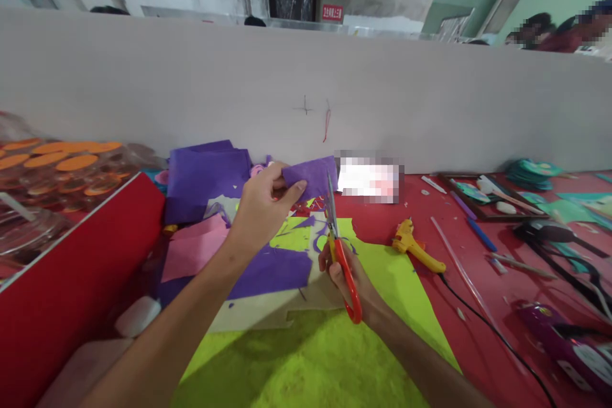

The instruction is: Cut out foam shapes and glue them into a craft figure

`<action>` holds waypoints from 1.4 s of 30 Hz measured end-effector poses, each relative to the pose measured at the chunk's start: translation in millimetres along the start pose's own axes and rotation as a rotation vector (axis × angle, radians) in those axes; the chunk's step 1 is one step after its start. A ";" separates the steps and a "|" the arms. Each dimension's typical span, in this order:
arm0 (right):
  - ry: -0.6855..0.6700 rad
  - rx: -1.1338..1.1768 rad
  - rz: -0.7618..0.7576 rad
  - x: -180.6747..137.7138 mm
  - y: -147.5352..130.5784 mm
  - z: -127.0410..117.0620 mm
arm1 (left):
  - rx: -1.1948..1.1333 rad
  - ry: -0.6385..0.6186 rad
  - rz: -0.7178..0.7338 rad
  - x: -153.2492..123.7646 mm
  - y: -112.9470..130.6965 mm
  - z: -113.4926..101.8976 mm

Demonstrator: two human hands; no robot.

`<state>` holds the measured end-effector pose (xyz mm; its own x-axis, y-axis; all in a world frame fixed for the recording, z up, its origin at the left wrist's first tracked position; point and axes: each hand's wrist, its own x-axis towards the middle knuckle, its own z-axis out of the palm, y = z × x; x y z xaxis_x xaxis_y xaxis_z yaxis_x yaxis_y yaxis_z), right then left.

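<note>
My left hand (265,201) pinches a small piece of purple paper (313,177) and holds it up above the table. My right hand (347,277) grips red-handled scissors (340,248), whose blades point up and meet the right edge of that purple piece. Below both hands lie purple scraps (275,271) on a lime-green sheet (306,357). Larger purple sheets (205,178) and a pink sheet (194,248) lie to the left.
A yellow glue gun (415,247) with a black cord lies right of the scissors on the red tabletop (471,331). Glue sticks, pens, teal cut-outs and a tray crowd the right side. A red box (71,274) and orange-lidded clear containers (57,169) stand left. A white partition (430,102) runs behind.
</note>
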<state>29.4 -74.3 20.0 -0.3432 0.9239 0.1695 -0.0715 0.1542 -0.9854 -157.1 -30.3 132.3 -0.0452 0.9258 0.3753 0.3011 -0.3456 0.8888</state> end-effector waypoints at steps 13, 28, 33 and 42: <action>-0.017 0.012 -0.006 0.4 10.1 -2.0 | 0.032 -0.051 0.013 -1.6 -2.0 4.4; 0.013 0.018 0.043 -0.5 15.4 -0.9 | 0.056 -0.015 0.044 -1.5 -4.0 5.8; 0.019 0.022 0.064 -1.0 8.8 -1.2 | 0.033 -0.012 0.037 -1.4 -2.7 5.8; 0.021 0.050 0.189 -2.9 0.6 4.7 | 0.061 -0.011 0.039 -0.5 -3.7 5.5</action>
<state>25.9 -78.6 19.0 -0.3353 0.9419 -0.0190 -0.0542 -0.0394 -0.9978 -153.0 -28.6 127.4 -0.0215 0.9136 0.4061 0.3595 -0.3720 0.8558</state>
